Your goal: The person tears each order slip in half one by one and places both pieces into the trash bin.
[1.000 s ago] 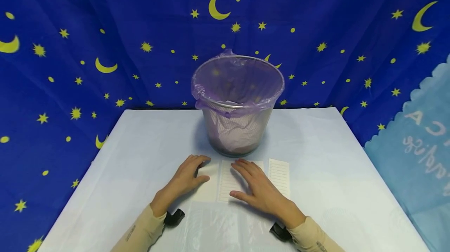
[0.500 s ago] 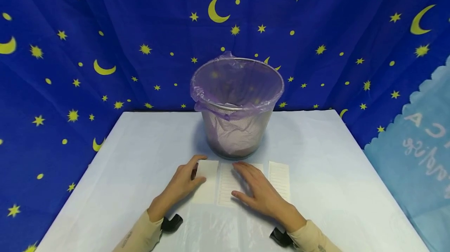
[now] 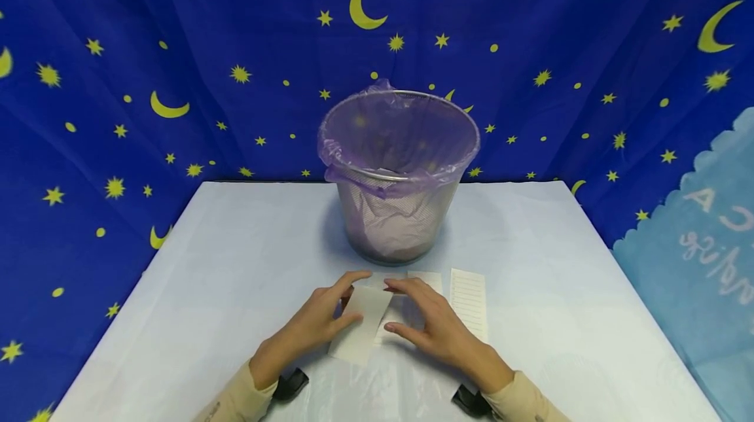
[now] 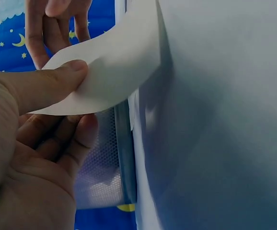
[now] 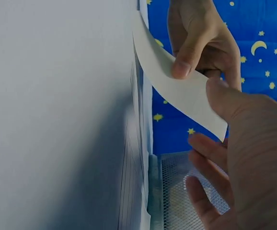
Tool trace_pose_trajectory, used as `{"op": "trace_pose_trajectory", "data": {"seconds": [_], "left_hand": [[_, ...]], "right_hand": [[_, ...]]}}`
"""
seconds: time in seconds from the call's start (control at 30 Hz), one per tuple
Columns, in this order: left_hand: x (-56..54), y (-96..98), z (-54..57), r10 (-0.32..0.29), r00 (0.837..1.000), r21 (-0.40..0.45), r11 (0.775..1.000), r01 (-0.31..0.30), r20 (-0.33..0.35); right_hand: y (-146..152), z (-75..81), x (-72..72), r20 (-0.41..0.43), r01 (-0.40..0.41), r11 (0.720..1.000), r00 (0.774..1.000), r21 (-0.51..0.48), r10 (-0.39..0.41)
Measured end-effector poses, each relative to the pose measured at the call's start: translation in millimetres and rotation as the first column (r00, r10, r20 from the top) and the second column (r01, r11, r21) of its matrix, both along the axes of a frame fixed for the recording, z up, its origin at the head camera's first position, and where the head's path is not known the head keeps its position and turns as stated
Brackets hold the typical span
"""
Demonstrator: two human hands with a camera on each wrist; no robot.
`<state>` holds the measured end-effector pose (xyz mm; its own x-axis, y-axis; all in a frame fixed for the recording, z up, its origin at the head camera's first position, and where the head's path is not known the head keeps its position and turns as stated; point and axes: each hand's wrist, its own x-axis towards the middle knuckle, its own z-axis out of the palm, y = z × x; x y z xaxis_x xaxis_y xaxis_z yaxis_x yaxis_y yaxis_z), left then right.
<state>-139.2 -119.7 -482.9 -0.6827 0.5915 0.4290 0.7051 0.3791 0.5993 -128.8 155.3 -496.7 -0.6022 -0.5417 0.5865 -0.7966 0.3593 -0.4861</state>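
Observation:
My left hand (image 3: pixel 318 314) pinches a blank cream slip of paper (image 3: pixel 365 320) between thumb and fingers, tilted up off the table. The slip bends in a curve in the left wrist view, with the left thumb (image 4: pixel 66 79) flat on its face. My right hand (image 3: pixel 438 324) is held at the slip's right edge, thumb and fingers spread apart; whether it touches the slip I cannot tell. Under the right hand lies lined paper (image 3: pixel 429 280), partly hidden. Another lined slip (image 3: pixel 469 298) lies to its right.
A mesh waste bin (image 3: pixel 394 226) with a purple plastic liner (image 3: pixel 347 170) stands just behind the papers. A white cloth covers the table (image 3: pixel 559 317). Blue star-patterned curtain (image 3: pixel 253 29) hangs behind, and a light-blue cloth (image 3: pixel 701 265) at the right.
The left hand has taken hold of the blank slip, lifted it from the table and brought it right, over the lined paper. The right hand has stayed nearly in place.

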Motion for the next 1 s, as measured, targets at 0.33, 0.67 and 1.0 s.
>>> {"op": "trace_pose_trajectory", "data": {"seconds": [0.33,0.67,1.0], "left_hand": [[4.8,5.2,2.4,-0.057,0.998,0.006,0.998,0.057,-0.008],[-0.2,1.0,1.3,0.069,0.995,0.165,0.985,-0.057,-0.068],[11.3,13.9,1.3,-0.055,0.995,0.189,0.980,0.069,-0.080]], "right_hand": [[-5.1,1.1,-0.8,-0.125,-0.081,0.991,0.990,-0.109,0.067],[-4.0,-3.7,0.2,-0.085,0.007,0.997,0.996,-0.082,-0.014],[-4.0,-2.6,3.3,-0.061,-0.032,0.995,0.998,-0.094,0.026]]}}
